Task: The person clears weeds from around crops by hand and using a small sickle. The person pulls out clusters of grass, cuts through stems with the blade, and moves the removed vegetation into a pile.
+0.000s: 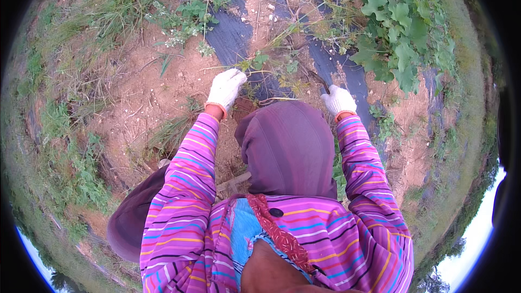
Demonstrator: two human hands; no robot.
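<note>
My left hand (226, 88), in a white knit glove with an orange cuff, pinches the thin stems of a weed (257, 62). Its fingers are closed around them, low over the black plastic mulch film (230, 34). To the right, my right hand (339, 99) wears a matching glove and grips a dark, narrow hand tool (319, 80). The tool points up and left toward tangled, partly dry weeds (291, 49). Most of its handle is hidden in the fist, and its exact kind cannot be told. My knee in dark purple cloth (291, 150) rises between my arms.
Bare reddish soil (134, 77) with small stones lies to the left. A broad-leaved green plant (401, 28) grows at upper right beside the mulch film. Grass clumps (118, 12) and a white-flowered weed (179, 36) stand at upper left. A pale stick (234, 181) lies beside my knee.
</note>
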